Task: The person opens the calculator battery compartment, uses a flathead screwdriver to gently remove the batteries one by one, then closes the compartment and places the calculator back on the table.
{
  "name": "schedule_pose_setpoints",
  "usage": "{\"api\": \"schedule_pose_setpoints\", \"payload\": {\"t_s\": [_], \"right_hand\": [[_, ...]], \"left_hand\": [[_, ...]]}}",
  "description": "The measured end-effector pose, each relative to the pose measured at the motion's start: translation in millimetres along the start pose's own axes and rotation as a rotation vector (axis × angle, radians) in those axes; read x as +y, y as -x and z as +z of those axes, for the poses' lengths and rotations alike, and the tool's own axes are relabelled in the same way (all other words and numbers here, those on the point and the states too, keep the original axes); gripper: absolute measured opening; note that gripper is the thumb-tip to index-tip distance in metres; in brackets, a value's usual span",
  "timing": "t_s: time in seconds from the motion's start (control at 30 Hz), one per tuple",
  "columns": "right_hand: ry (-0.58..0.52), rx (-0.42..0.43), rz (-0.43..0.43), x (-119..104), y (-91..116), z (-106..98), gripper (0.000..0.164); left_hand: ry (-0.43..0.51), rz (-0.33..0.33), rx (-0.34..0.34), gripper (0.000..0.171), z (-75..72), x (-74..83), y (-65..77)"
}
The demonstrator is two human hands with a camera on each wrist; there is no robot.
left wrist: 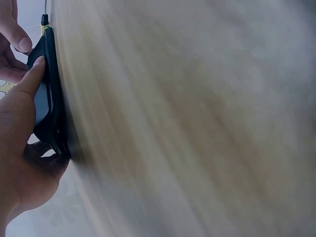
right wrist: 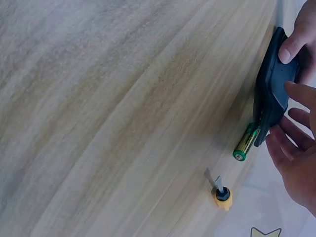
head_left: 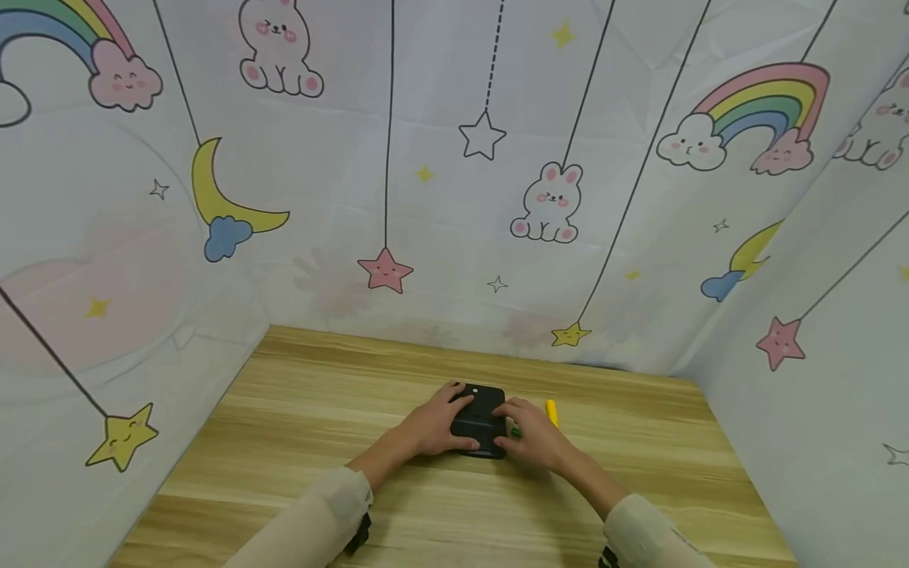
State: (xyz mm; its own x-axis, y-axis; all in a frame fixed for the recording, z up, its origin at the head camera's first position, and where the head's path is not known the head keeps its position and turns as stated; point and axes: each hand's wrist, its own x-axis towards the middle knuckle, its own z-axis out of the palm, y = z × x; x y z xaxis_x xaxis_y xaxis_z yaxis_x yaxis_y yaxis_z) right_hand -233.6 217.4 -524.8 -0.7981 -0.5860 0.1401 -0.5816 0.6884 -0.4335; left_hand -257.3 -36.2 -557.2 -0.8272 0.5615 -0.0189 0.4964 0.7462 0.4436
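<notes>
A flat black device (head_left: 480, 424) with a stepped top and rounded corners lies on the wooden table between both hands. My left hand (head_left: 432, 424) grips its left side, fingers at the far edge and thumb on the near part. In the left wrist view the left thumb (left wrist: 34, 74) lies over its upper face, other fingers bent around the end. On the device's right side, my right hand (head_left: 537, 435) touches it with loosely bent fingertips (right wrist: 279, 148) at the edge. Beside it a green battery (right wrist: 244, 143) lies on the table, mostly hidden by the right hand in the head view.
A screwdriver with a yellow handle (head_left: 551, 412) lies right of the device, behind the right hand; its metal blade (right wrist: 218, 182) shows in the right wrist view. White cloth walls (head_left: 454, 197) printed with rabbits, stars and rainbows enclose the wood-grain table (head_left: 341, 379) at the back and sides.
</notes>
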Motion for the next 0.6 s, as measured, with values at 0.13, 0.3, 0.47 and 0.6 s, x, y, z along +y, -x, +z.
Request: {"api": "schedule_pose_setpoints", "payload": {"t_s": [0.13,0.3,0.47,0.6], "right_hand": [[-0.009,0.005,0.018,3,2,2,0.039],[-0.048,0.007,0.039,7,4,3,0.038],[-0.046,0.005,0.055,11,4,3,0.039],[-0.028,0.006,0.075,14,4,3,0.040]], "left_hand": [[-0.028,0.001,-0.009,0.092,-0.2,0.8,0.1],[-0.034,0.000,-0.013,0.091,-1.0,2.7,1.1],[-0.013,-0.004,0.002,0.090,-2.6,3.8,2.7],[-0.003,-0.001,0.017,0.090,-2.4,3.8,3.1]]}}
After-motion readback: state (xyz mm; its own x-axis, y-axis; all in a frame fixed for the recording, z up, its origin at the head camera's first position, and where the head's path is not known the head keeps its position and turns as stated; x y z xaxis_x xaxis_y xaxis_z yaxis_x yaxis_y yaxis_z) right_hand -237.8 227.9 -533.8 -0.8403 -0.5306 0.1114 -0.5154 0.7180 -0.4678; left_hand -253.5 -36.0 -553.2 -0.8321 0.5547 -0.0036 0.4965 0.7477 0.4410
